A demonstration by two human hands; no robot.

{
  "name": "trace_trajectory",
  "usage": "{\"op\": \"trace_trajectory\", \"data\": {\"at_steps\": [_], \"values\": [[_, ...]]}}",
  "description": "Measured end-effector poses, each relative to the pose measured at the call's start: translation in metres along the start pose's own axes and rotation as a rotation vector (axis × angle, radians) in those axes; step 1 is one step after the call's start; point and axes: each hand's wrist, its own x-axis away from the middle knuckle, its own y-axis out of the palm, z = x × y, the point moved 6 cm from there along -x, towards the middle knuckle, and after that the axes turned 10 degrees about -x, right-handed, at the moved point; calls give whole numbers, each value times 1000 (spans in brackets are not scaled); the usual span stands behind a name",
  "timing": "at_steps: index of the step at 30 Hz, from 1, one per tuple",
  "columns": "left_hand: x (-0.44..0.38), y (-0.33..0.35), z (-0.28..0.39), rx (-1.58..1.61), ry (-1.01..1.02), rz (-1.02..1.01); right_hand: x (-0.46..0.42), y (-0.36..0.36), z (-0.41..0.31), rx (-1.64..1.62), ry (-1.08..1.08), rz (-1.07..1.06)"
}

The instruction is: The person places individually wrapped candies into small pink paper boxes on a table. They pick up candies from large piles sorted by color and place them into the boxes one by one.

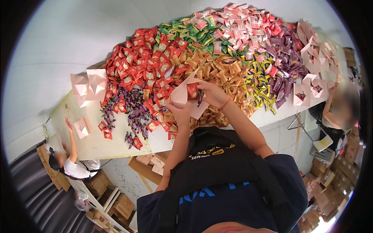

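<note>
In front of my chest, above the heaped wrapped snacks, my left hand [180,113] grips an open pale pink paper box [178,96] by its lower side. My right hand [215,93] is at the box's opening, with a red snack packet [192,91] and a purple-wrapped candy [200,98] at its fingers. How far these two are inside the box cannot be told. Below and behind the hands lie tan packets [227,68]. Red packets [140,61] and purple-wrapped candies [137,116] are heaped to the left.
Green packets [192,32], pink packets [244,26], yellow sticks [259,84] and dark purple packets [284,58] cover the white table [87,148]. Pink boxes [96,84] stand at both ends. One person [72,167] reaches in from the left; another [344,107] is at the right.
</note>
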Motion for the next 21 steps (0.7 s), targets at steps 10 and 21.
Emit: {"op": "trace_trajectory", "data": {"at_steps": [10, 21], "values": [[-6, 19, -8, -21, -94, -199, 13, -9, -1, 1667, -657, 93], [-29, 8, -25, 82, -254, -120, 12, -25, -122, 1239, -786, 351]]}}
